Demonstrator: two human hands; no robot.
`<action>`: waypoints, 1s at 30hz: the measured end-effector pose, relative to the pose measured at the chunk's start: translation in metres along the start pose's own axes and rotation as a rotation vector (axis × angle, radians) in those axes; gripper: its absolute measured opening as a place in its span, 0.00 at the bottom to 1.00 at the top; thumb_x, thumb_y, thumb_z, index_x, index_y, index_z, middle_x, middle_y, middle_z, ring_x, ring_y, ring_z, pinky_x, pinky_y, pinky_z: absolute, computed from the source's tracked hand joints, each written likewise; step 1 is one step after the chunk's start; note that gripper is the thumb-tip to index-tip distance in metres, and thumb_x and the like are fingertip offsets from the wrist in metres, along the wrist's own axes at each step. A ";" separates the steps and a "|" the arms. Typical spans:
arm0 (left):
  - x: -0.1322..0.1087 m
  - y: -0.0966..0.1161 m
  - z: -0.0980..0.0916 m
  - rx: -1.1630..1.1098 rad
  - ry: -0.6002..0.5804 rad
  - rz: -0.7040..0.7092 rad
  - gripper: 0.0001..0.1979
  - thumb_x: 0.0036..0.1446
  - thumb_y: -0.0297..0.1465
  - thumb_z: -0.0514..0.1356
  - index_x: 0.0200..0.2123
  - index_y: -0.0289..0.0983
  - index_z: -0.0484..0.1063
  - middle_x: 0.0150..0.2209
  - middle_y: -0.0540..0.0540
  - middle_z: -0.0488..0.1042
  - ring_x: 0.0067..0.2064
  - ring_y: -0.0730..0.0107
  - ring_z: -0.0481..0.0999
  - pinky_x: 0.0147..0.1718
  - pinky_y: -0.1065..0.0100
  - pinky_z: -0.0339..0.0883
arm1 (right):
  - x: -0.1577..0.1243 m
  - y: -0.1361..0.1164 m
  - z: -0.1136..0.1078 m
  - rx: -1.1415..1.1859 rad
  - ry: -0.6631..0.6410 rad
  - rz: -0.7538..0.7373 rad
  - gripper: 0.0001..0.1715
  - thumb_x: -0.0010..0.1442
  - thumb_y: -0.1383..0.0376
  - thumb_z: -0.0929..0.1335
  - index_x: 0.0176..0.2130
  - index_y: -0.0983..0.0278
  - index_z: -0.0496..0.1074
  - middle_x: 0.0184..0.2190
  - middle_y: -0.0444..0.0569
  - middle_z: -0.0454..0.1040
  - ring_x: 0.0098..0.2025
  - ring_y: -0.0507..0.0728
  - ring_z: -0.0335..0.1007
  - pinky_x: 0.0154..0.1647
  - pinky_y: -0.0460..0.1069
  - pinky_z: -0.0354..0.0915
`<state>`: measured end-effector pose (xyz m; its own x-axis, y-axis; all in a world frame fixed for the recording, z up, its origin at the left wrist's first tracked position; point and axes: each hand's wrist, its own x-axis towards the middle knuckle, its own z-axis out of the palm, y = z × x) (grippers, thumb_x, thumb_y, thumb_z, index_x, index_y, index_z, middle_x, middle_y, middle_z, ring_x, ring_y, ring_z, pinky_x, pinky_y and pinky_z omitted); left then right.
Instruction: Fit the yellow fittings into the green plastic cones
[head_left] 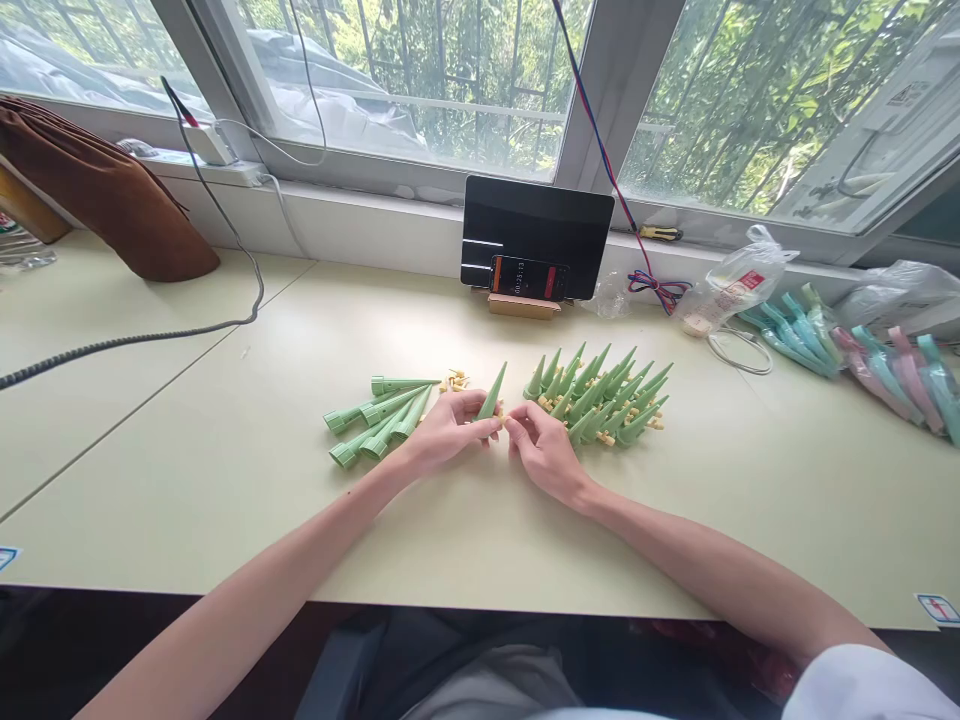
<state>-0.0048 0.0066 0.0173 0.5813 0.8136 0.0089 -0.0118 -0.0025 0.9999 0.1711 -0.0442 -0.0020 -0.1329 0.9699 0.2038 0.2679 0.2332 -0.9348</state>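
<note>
Pale yellow-green, our table [450,540] runs beneath a bank of windows [420,60], seen from the head camera. At its back stands a black tablet [540,215], with a phone [528,278] on a small stand [523,306] before it; we read "25:13" at the end of the lit timer, though its leading digits are less certain. To the right, a clear plastic bag [720,290] carries a red label [751,281] whose print we cannot make out. Small blue-edged stickers mark the table's front edge at far left [6,556] and far right [937,607], likewise too small for us to read.

Near the middle, our left hand [454,428] grips a green cone [493,390], point upward. Our right hand [546,450] pinches a small yellow piece [502,421] against the cone's lower end. Beside our left hand lie loose green cones [411,405] and a little heap of yellow pieces [454,380]; just beyond our right hand, many cones with yellow pieces [600,395] stand or lean closely together.
</note>
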 end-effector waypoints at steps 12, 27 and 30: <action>-0.001 -0.002 0.001 -0.018 -0.022 0.020 0.11 0.54 0.35 0.66 0.36 0.34 0.75 0.35 0.45 0.73 0.38 0.67 0.74 0.32 0.69 0.74 | 0.000 0.002 -0.001 -0.153 -0.013 -0.014 0.19 0.70 0.56 0.58 0.31 0.61 0.64 0.19 0.41 0.63 0.22 0.51 0.57 0.26 0.47 0.56; -0.001 -0.002 0.002 -0.032 -0.050 0.046 0.11 0.53 0.35 0.67 0.38 0.34 0.76 0.35 0.45 0.73 0.39 0.67 0.74 0.33 0.68 0.74 | 0.000 0.003 -0.001 -0.173 0.009 -0.066 0.22 0.71 0.57 0.57 0.27 0.62 0.60 0.22 0.41 0.60 0.23 0.51 0.54 0.26 0.47 0.52; -0.001 -0.001 0.003 -0.030 -0.040 0.034 0.11 0.53 0.35 0.68 0.37 0.34 0.76 0.35 0.46 0.74 0.38 0.67 0.75 0.34 0.68 0.74 | 0.000 0.002 0.000 -0.155 0.011 -0.056 0.22 0.71 0.56 0.57 0.27 0.62 0.60 0.21 0.41 0.60 0.22 0.50 0.54 0.26 0.47 0.52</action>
<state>-0.0028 0.0045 0.0159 0.6122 0.7895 0.0439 -0.0566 -0.0117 0.9983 0.1721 -0.0436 -0.0042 -0.1419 0.9557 0.2580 0.4047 0.2939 -0.8659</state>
